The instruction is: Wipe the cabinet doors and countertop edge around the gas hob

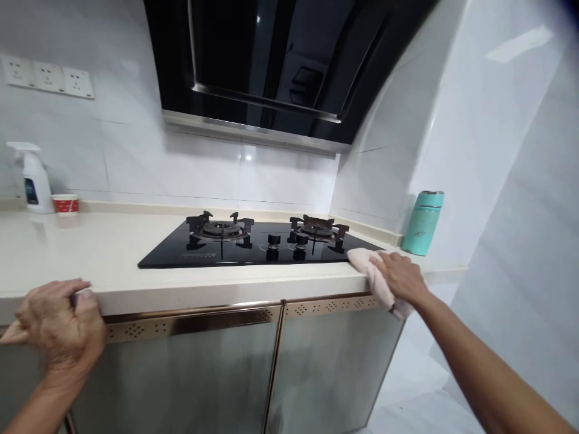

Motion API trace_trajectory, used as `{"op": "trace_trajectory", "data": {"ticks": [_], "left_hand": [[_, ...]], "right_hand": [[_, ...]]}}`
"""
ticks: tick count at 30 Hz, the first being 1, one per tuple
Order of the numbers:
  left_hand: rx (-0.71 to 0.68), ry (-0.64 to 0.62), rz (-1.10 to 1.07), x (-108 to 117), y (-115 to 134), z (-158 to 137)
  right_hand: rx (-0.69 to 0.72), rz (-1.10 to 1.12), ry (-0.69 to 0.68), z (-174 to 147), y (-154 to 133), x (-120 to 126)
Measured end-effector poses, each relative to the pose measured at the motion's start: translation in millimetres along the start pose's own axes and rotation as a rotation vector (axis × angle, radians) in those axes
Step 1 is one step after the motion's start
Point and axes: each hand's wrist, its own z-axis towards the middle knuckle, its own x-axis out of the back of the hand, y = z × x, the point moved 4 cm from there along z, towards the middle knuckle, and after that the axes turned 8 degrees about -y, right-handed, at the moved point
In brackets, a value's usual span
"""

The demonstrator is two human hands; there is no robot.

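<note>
My right hand is closed on a pale pink cloth. It presses the cloth onto the counter's front edge, by the near right corner of the black glass gas stove. Part of the cloth hangs down over the edge. At the far left, my left hand rests on the front edge of the white countertop, fingers bent around it. The stove has two burners with black pan supports, the left burner and the right burner, and two black knobs between them.
A turquoise flask stands near the counter's right end, just beyond my right hand. At the back left are a white spray bottle and a red-and-white paper cup. A black range hood overhangs the stove. Cabinet doors lie below.
</note>
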Motion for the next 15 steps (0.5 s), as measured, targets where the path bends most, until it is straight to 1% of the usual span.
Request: {"op": "trace_trajectory", "data": {"ticks": [2, 3, 7, 9, 12, 15], "left_hand": [[-0.073, 0.069, -0.004, 2, 0, 0], [-0.104, 0.075, -0.004, 3, 0, -1], [-0.113, 0.004, 0.038, 7, -4, -2], [-0.105, -0.036, 0.053, 11, -2, -2], [-0.097, -0.081, 0.053, 18, 4, -3], [-0.07, -0.129, 0.06, 24, 10, -4]], "right_hand": [[0.109, -0.021, -0.015, -14, -58, 3], [0.15, -0.014, -0.01, -22, -88, 6], [0.383, 0.077, 0.035, -58, -213, 21], [0.484, 0.118, 0.052, -75, -267, 29], [0.578, 0.154, 0.076, -93, -333, 35], [0.673, 0.152, 0.093, -107, -378, 32]]}}
